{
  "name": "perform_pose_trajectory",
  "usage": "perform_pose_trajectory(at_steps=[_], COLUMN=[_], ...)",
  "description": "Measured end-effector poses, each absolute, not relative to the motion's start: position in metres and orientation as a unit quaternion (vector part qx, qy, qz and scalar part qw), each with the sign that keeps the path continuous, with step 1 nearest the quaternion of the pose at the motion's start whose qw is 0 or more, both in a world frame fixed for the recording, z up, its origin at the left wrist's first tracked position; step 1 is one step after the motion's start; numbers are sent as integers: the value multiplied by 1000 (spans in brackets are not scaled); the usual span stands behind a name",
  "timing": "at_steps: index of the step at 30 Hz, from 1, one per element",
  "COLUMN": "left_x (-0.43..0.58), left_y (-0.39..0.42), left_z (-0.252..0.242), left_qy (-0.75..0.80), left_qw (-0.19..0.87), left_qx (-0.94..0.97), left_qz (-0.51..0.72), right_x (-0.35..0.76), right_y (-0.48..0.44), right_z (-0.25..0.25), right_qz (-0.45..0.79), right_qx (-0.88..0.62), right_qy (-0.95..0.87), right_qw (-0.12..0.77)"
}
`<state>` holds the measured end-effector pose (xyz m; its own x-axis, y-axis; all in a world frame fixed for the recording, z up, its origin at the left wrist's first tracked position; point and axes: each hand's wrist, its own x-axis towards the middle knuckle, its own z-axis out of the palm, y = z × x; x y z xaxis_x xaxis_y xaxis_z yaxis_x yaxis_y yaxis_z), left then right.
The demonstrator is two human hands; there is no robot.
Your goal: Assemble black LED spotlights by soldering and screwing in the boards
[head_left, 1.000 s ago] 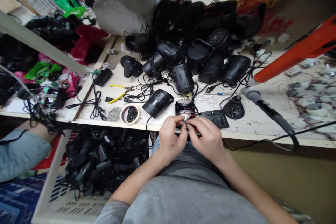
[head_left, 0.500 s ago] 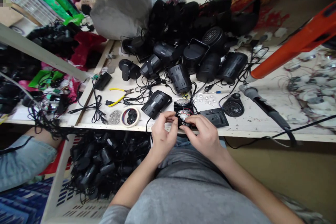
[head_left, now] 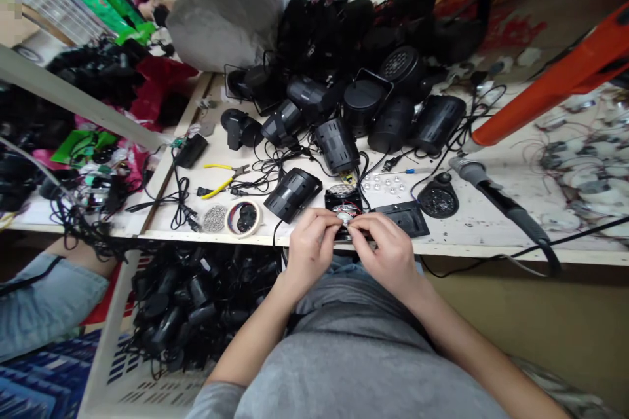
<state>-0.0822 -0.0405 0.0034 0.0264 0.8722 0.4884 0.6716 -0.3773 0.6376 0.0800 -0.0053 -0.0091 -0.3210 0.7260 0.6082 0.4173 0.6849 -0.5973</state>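
Workbench of pale painted board, its front edge (head_left: 472, 250) running across the view, stocked with lamp parts. Centre, just behind that edge: one open black lamp housing (head_left: 339, 195), with red and dark wires exposed and a round LED board at its far side. Left hand (head_left: 310, 255) and right hand (head_left: 386, 255): both closed in a pinch, fingertips meeting over a small wired part (head_left: 344, 215) at the housing's near side. The part is mostly hidden by the fingers; its exact kind cannot be told.

Adjacent items: black lamp shell (head_left: 293, 194) left of the hands; flat black plate (head_left: 407, 219) to their right; small clear lenses (head_left: 386, 183) behind the plate. Further left on the counter: yellow-handled pliers (head_left: 223, 177), roll of masking tape (head_left: 243, 218), heap of small metal pieces (head_left: 215, 218). Further right: soldering iron (head_left: 506, 206). Far side: pile of black lamp units (head_left: 324, 33). Below the front edge: white plastic crate (head_left: 109, 334) of black lamp units. Far left: denim-clad leg of another person (head_left: 44, 304).
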Motion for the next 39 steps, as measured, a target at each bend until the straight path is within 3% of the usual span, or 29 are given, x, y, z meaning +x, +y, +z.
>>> perform_pose_trajectory(at_steps=[14, 18, 26, 39], left_x=[-80, -79, -78, -90], left_y=[-36, -37, -38, -38], left_z=[5, 2, 2, 1], left_qy=[541, 567, 566, 552], left_qw=[174, 185, 198, 93], left_qx=[693, 661, 650, 718], left_qz=[443, 457, 468, 414], right_x=[79, 81, 73, 72], right_y=[3, -2, -7, 2], right_z=[-3, -1, -12, -12], right_qz=[187, 130, 43, 121], right_qx=[-387, -401, -376, -345], right_qy=[-781, -774, -822, -823], right_qw=[453, 472, 427, 435])
